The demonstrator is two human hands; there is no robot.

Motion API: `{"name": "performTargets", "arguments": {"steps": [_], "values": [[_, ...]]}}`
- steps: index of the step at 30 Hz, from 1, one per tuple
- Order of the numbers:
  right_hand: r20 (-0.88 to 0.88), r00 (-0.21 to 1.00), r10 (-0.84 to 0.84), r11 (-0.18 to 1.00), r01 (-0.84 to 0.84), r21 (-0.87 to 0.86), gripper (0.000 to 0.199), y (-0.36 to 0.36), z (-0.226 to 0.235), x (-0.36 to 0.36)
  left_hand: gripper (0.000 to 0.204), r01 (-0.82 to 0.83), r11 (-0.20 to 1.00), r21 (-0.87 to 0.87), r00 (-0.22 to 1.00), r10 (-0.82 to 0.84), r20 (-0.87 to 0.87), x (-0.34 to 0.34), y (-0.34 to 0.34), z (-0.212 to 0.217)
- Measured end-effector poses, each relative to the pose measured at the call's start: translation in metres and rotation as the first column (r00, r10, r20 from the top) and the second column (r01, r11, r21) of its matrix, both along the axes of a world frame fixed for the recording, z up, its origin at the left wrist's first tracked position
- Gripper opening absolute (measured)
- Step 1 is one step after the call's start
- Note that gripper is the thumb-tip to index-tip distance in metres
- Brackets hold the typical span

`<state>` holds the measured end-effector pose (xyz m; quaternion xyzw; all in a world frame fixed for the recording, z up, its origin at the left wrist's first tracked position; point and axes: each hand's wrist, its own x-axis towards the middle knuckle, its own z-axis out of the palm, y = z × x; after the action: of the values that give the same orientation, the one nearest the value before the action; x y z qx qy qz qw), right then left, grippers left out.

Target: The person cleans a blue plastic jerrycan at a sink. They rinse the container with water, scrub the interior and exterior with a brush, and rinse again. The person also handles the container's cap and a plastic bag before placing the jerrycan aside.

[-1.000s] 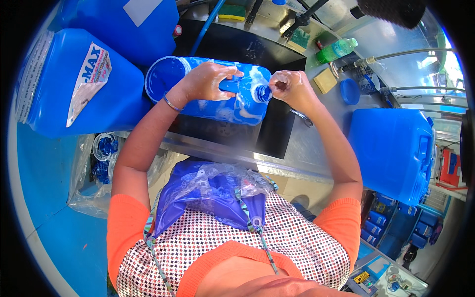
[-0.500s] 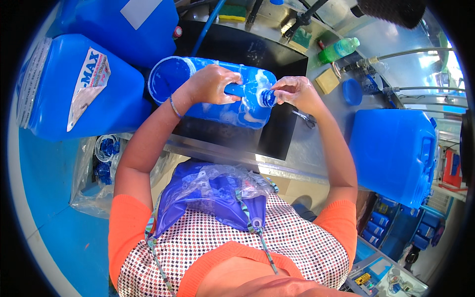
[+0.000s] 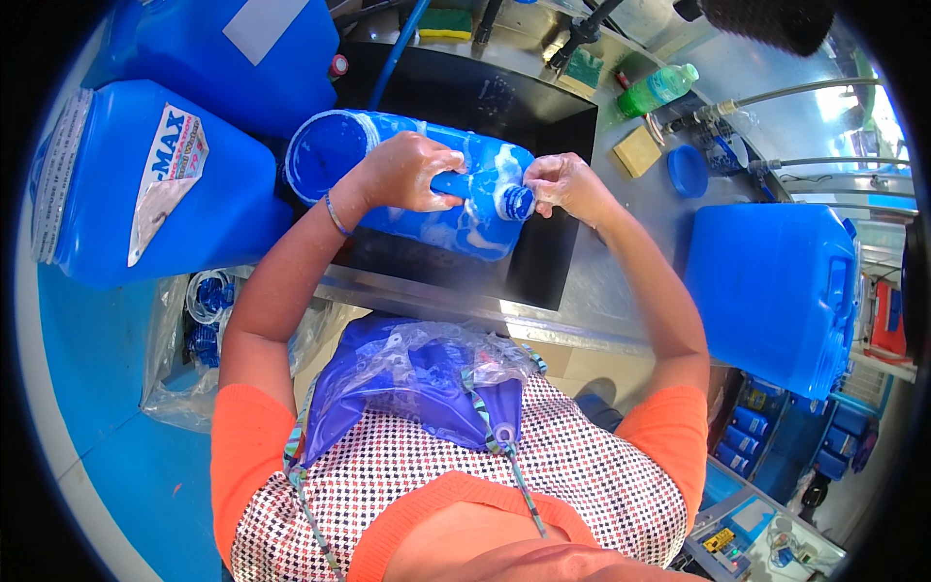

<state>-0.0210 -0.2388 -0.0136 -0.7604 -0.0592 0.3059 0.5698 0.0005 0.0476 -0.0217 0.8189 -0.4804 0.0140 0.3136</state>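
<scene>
- Currently, the handle of a soapy blue plastic jug [image 3: 417, 225] is gripped by the left hand [image 3: 415, 173], its fingers wrapped closely round it.
- The right hand [image 3: 565, 184] is held at the ribbed neck [image 3: 519, 202] of the jug, fingers curled inward; whether they are fully closed, or anything is pinched between them, cannot be told.
- Both hands are flecked with suds.
- The jug is laid on its side over a black rectangular basin [image 3: 543, 276], its wide round open end turned left and its neck turned right.
- On the metal counter right of the basin, a yellow rectangular sponge [image 3: 636, 151] is seen near a round blue lid [image 3: 688, 172], with a clear green bottle [image 3: 658, 91] lying farther back.
- Behind the basin, a green-and-yellow sponge [image 3: 446, 24] is set near a thin blue tube [image 3: 398, 53].
- To the left, a big blue container with a torn white label [image 3: 165, 194] is placed in front of another blue container [image 3: 213, 68].
- Well to the right, a large blue jerrycan [image 3: 761, 291] is stood.
- Below, the person's front is partly covered by a shiny purple apron [image 3: 388, 398].
</scene>
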Motion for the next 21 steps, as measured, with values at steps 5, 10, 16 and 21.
{"name": "performTargets", "arguments": {"steps": [5,10,16,21], "values": [[-0.137,0.962,-0.237,0.962,0.252,0.105,0.009,-0.007,-0.020,-0.005,0.034,-0.051,0.997,-0.052,0.998,0.053,0.032,-0.003,-0.005,-0.003],[-0.119,0.921,-0.371,0.920,0.382,0.084,0.010,-0.024,-0.054,-0.020,0.036,-0.073,0.997,-0.032,0.997,0.074,0.025,0.002,-0.010,-0.003],[0.262,0.965,-0.020,0.857,0.152,-0.492,0.007,-0.040,-0.116,-0.063,0.040,-0.293,0.951,-0.099,0.951,0.300,0.070,0.023,0.003,-0.002],[0.822,0.570,-0.004,0.830,0.461,-0.315,0.027,-0.015,-0.074,-0.031,0.044,-0.349,0.935,-0.055,0.936,0.350,0.017,0.024,0.001,0.001]]}}
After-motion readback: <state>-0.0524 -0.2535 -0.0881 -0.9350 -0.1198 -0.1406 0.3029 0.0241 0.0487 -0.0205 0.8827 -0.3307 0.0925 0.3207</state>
